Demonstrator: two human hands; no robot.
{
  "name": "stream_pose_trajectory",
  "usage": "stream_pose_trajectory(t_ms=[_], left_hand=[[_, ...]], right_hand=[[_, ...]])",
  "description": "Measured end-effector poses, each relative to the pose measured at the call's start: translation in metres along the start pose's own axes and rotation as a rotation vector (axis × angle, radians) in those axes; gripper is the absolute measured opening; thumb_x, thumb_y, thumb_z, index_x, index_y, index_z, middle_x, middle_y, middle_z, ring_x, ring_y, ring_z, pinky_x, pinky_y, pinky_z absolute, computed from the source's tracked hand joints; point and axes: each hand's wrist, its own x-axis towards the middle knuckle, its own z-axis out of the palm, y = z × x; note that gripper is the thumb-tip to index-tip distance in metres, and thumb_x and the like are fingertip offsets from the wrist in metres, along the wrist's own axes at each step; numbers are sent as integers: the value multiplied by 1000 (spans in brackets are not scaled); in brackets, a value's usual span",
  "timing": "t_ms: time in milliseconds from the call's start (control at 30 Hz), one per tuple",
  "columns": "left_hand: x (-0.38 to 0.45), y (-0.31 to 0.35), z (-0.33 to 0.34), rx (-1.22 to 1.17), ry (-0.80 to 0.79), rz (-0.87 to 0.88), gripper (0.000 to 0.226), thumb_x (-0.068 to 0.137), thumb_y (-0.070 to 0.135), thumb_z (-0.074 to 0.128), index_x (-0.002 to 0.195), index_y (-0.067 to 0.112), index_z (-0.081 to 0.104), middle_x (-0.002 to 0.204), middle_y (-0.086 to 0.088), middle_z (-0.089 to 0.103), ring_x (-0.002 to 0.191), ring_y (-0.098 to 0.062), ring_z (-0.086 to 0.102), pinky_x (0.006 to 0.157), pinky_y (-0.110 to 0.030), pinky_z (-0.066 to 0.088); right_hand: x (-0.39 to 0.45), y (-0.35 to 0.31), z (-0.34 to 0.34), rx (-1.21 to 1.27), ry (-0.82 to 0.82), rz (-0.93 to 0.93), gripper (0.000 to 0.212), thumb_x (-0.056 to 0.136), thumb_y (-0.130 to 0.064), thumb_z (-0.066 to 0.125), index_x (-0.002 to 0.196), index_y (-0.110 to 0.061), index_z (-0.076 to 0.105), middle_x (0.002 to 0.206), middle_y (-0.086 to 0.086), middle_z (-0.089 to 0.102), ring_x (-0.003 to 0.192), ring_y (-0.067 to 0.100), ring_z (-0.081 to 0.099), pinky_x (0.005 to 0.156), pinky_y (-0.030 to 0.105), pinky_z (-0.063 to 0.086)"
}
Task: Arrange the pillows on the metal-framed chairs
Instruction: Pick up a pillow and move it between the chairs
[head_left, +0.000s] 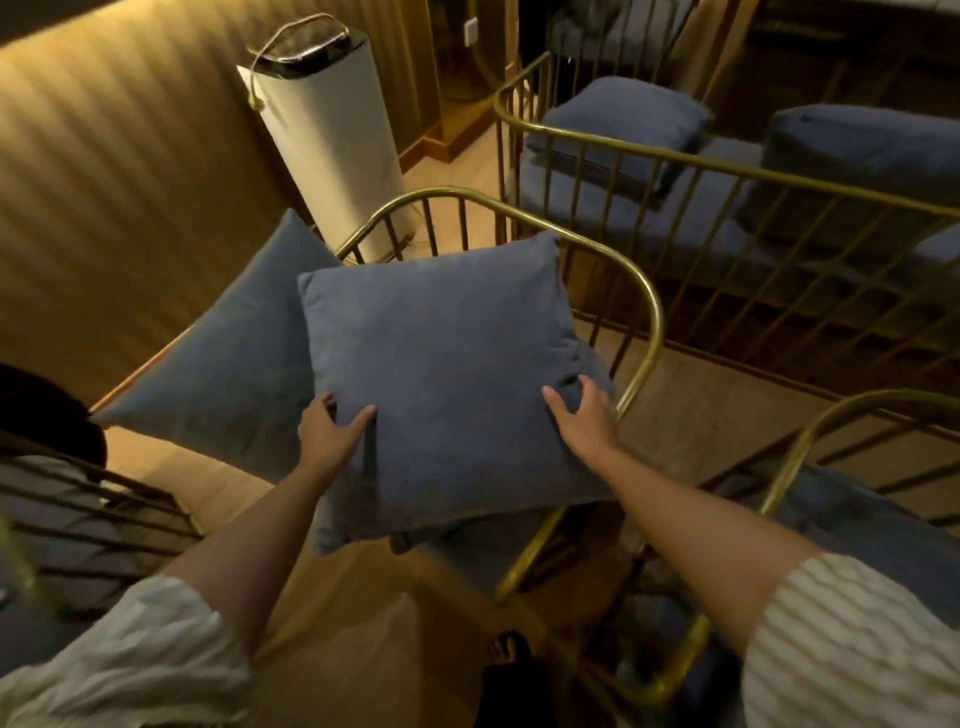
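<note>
A square blue-grey pillow (447, 374) is held over the seat of a gold metal-framed chair (647, 312) in the middle of the view. My left hand (330, 434) grips its lower left edge and my right hand (584, 413) grips its lower right edge. A second blue pillow (234, 358) leans to the left of it, partly behind it. Behind the chair, two more blue pillows (621, 130) (862, 150) rest on a wider gold-framed seat (727, 171).
A tall white cylindrical appliance (332, 135) stands behind the chair by the ribbed wall. Another gold-framed chair (810, 436) with a blue cushion is at the right. A dark wire chair (88, 509) is at the lower left. The floor is light wood.
</note>
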Motion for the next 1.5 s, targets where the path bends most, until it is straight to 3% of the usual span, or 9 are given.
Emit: stream_pose_trajectory(t_ms=[233,300,433,633,767,900,1200,1367,1500], left_hand=[[57,-19,0,-428,-83,-457,124,68,55,84,158,14,8,160,-15,29,142,-39,37,110,-54,37],[66,-23,-1,-494,-108,-509,133,55,62,89,156,13,18,157,-14,37,136,-38,45,104,-54,44],[64,-18,-6,-674,-139,-467,119,35,66,93,133,7,59,125,-9,69,103,-29,69,84,-42,57],[44,24,-12,-761,-128,-329,109,42,75,85,129,12,64,119,-6,71,100,-27,71,91,-46,57],[19,78,-2,-748,-197,-220,104,51,88,67,130,21,64,123,-3,70,109,-26,66,99,-46,52],[-13,132,30,-695,-304,-115,82,56,93,58,111,33,70,111,3,74,106,-23,68,97,-44,52],[-122,258,146,-514,-733,167,70,77,70,65,127,22,60,111,5,69,106,-18,64,100,-38,48],[-193,313,220,-430,-847,306,123,46,74,84,148,22,37,139,2,57,123,-21,56,105,-41,46],[-272,346,280,-421,-937,377,115,52,62,85,150,26,37,145,5,53,129,-21,52,108,-43,43]], right_hand=[[50,-31,16,292,-4,214,118,63,-77,71,154,-18,24,153,7,43,136,34,46,113,47,38],[56,-36,15,349,-1,229,135,44,-83,76,153,-20,27,151,7,46,133,33,50,111,49,41],[49,-40,3,435,17,225,122,47,-76,81,148,-20,41,143,3,55,124,28,58,103,44,48],[15,-34,-42,540,53,190,101,64,-61,81,146,-17,41,136,3,56,114,24,58,87,35,48],[-13,-23,-101,650,168,168,115,38,-77,79,133,-17,56,131,4,65,113,25,64,99,42,53],[-47,-2,-175,778,275,129,105,41,-80,80,126,-20,66,123,1,72,108,21,70,102,43,53],[-148,84,-346,919,610,115,114,39,-64,87,136,-15,53,123,0,68,106,19,67,94,34,53],[-196,157,-434,940,689,182,97,57,-62,86,134,-15,52,125,-2,67,104,18,66,95,34,51],[-208,244,-499,981,727,185,115,40,-67,92,139,-23,54,128,-3,68,115,23,67,99,42,53]])
